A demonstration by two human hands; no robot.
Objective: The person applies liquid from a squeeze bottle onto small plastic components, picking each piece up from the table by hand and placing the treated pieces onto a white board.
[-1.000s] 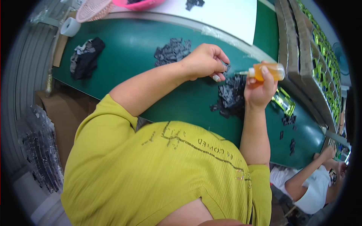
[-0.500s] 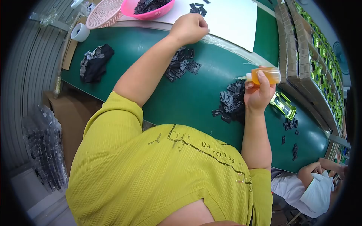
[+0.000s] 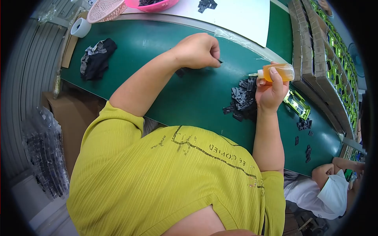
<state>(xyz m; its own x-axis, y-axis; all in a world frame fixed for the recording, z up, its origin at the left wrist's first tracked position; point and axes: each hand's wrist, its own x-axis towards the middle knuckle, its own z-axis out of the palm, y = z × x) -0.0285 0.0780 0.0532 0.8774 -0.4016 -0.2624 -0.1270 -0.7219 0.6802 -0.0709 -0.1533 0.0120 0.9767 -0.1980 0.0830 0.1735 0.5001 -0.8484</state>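
My left hand (image 3: 200,51) is closed in a pinch above the green table, with a small black piece (image 3: 221,61) poking out at the fingertips. Wrapped round a squeeze bottle (image 3: 281,72) of orange liquid is my right hand (image 3: 271,92). The bottle lies sideways, its thin needle tip pointing left toward my left hand, with a gap between. Below the tip, next to my right wrist, is a pile of black plastic pieces (image 3: 245,98). More black pieces (image 3: 180,72) are mostly hidden under my left forearm.
A white board (image 3: 240,19) bears a few black pieces (image 3: 206,4) and a pink bowl (image 3: 157,5) of them. Nearby are a pink basket (image 3: 104,11), tape roll (image 3: 80,28) and dark cloth (image 3: 97,59). At right are a bright green part (image 3: 297,104), stacked cardboard trays (image 3: 311,47) and another person (image 3: 321,196).
My left hand has come down from the white board's edge and nearer to the needle tip, and a black piece now shows at its fingertips. My right hand still holds the bottle, nearly unmoved.
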